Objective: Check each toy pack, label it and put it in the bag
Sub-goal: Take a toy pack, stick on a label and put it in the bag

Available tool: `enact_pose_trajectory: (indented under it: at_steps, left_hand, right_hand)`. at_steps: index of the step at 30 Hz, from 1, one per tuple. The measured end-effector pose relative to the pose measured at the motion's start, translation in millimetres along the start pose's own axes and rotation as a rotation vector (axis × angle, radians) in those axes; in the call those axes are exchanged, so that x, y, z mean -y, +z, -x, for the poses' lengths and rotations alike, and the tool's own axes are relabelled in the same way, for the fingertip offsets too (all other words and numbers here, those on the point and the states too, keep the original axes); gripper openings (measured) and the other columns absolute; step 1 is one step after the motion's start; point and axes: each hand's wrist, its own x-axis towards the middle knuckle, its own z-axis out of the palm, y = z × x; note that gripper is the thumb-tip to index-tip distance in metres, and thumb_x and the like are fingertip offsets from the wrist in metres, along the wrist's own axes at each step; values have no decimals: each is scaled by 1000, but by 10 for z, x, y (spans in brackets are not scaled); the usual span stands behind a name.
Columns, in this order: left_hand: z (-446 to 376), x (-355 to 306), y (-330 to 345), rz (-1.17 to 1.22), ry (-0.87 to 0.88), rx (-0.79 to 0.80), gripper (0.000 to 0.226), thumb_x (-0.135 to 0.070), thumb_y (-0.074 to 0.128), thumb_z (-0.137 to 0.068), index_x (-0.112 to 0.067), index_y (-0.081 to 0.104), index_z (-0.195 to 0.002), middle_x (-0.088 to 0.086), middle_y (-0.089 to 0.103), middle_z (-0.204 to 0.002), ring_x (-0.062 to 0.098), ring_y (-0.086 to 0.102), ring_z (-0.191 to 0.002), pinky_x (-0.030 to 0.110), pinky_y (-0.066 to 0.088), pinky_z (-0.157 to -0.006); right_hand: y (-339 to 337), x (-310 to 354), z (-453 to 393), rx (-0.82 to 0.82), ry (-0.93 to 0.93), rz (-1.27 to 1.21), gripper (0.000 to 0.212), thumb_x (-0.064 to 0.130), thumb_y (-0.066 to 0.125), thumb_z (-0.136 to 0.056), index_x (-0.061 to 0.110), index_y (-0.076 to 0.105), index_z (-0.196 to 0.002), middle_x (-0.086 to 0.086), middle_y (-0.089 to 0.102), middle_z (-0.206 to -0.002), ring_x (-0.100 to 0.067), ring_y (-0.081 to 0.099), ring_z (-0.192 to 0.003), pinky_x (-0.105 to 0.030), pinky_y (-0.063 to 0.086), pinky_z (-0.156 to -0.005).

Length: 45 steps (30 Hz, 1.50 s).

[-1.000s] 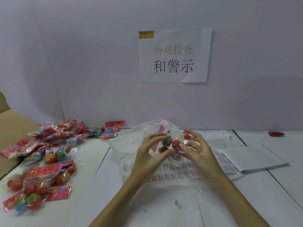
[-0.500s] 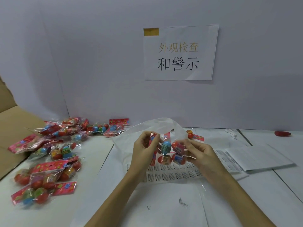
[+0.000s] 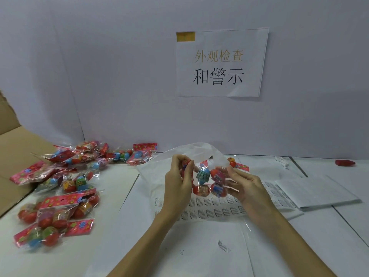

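I hold one clear toy pack [image 3: 207, 182] of red and blue egg-shaped toys up above the table, between both hands. My left hand [image 3: 177, 184] pinches its red header card at the left end. My right hand [image 3: 243, 184] grips the pack's right side. Behind the pack a translucent white plastic bag [image 3: 169, 166] lies open, with another pack [image 3: 237, 164] showing at its far right. A sheet of small warning labels [image 3: 215, 208] lies flat just under my hands.
Several more toy packs [image 3: 60, 188] are heaped on the left of the white table. A brown cardboard box [image 3: 12, 148] stands at the far left. Folded white paper sheets [image 3: 319, 190] lie at the right, and a small red object [image 3: 345, 162] sits by the back wall.
The pack has been turned and spread between my hands, so its toys now face me. The view has shifted slightly.
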Motion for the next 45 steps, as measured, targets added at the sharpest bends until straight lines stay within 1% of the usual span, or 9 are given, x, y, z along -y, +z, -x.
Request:
enact_pose_trajectory:
  at_steps: [7,12,19,23,30,35,39,42,45]
  left_hand:
    - [-45,51,-116,36,-49,-89,6,-19,48,-108,-24,49,-105,0,65,-75,12,58,-56,21,49,-50]
    - [-67,43,-130,40,-58,-74,8,-20,49,-107,-28,48,-104,-3,62,-72,4,59,-58,13,46,-52]
    - [-86,-10,-166,148,-166,-9,6,-29,55,-107,-23,53,-108,-4,69,-93,9,73,-81,21,58,-64]
    - [-96,-75,-229,155,-193,229,43,-48,56,-92,-17,66,-121,1,74,-107,17,73,-94,25,61,-79]
    - [-74,-89,-207,176,-249,239,14,-29,69,-96,-22,81,-94,-4,78,-87,15,75,-87,20,59,-72]
    - [-61,-97,-215,250,-65,156,27,-28,73,-86,-11,83,-104,-1,75,-104,17,71,-100,30,61,-81]
    - [-27,-85,-204,182,117,264,20,-25,78,-87,-19,84,-105,-7,66,-130,17,57,-128,31,48,-103]
    - [-17,-77,-209,65,139,468,26,-39,83,-86,-37,81,-113,-19,40,-159,10,30,-152,33,28,-119]
    - [-29,-107,-207,144,-12,420,56,-56,77,-81,-48,64,-134,-28,31,-161,1,35,-147,36,41,-116]
  right_hand:
    - [-27,-39,54,322,54,147,43,29,71,-96,23,62,-137,-17,77,-114,-36,76,-103,-32,62,-83]
    - [-54,-51,26,248,1,217,43,22,71,-90,9,65,-131,-20,79,-100,-31,78,-87,-26,61,-74]
    - [-176,-28,-6,133,-199,299,39,-1,59,-101,29,79,-116,-8,74,-82,-18,67,-73,-23,56,-71]
    - [-194,24,25,155,-266,381,42,1,55,-103,33,81,-113,0,66,-75,-7,56,-68,-20,52,-66]
    - [-145,-26,20,96,-406,591,42,4,63,-101,34,70,-129,-1,70,-75,-14,61,-67,-25,55,-72]
    - [-130,-77,7,-11,-390,607,13,24,66,-101,25,75,-110,-4,75,-73,-22,70,-59,-27,55,-61]
    - [-81,-43,40,127,-38,128,49,53,48,-104,14,75,-118,-25,77,-95,-40,77,-83,-31,61,-65]
    - [-71,-40,46,131,-104,90,25,33,61,-102,22,73,-122,-23,77,-108,-36,77,-97,-34,63,-80]
    - [-99,-23,34,91,-129,209,43,27,73,-94,30,60,-134,-11,79,-105,-31,77,-95,-38,62,-89]
